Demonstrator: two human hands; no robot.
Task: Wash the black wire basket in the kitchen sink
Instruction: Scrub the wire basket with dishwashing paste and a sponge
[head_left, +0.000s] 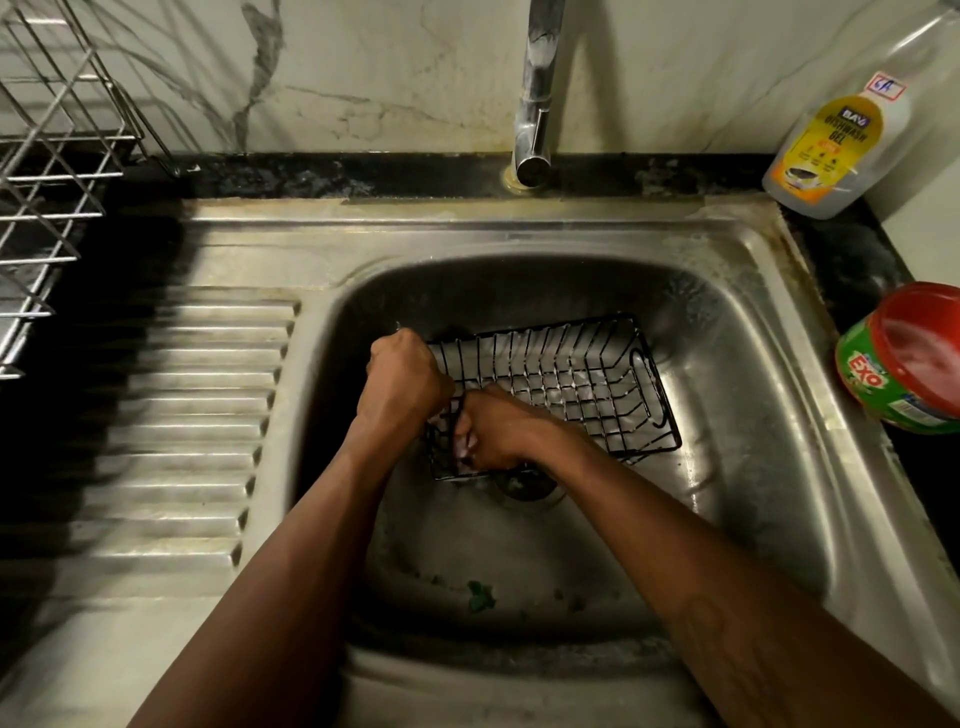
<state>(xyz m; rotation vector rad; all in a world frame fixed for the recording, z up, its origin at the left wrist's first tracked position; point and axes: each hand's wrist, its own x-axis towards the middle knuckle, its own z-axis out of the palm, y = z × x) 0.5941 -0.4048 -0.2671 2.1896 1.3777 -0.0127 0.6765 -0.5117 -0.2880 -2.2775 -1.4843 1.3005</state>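
- L hand (405, 376): fist closed round the left-end rim of the black rectangular wire basket (566, 382).
- R hand (491, 434): fingers curled into the wires at the near-left corner; can't tell if it also holds a pad.
- Basket lies low in the stainless steel sink basin (727, 364), near edge over the drain (524, 486).
- Handling, prob.: light, stiff, open grid. Wet wire = slippery, and thin rods bite fingers.
- Best hold: rim or end loops, w/ one hand steadying, not the thin cross wires.
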